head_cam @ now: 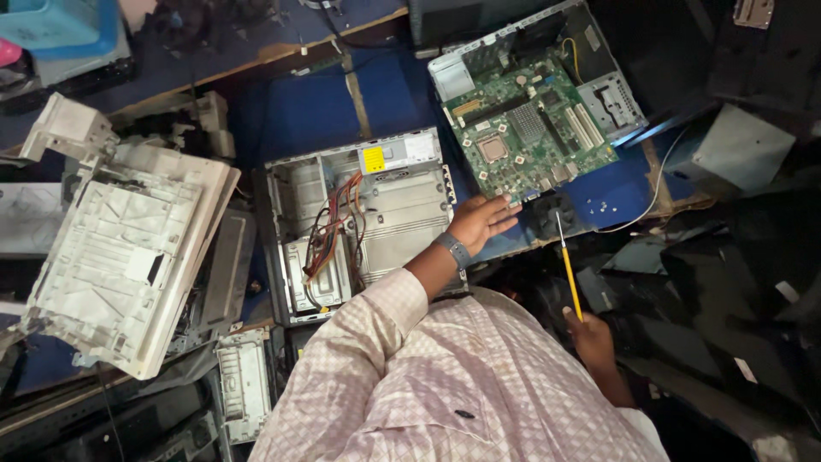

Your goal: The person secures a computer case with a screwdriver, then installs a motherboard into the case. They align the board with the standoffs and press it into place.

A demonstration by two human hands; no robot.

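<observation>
Hands: green motherboard (534, 128), yellow screwdriver (569, 274).

The left arm runs from the lower middle of the frame up and to the right, its checked sleeve ending short of a banded wrist, and the left hand (481, 220) lies just right of centre, palm down, fingers loosely spread and pointing right. The right hand (592, 335) sits lower, in the right middle of the frame, fingers curled closed in a grip, with the bare forearm trailing down and to the right toward the bottom edge.
</observation>
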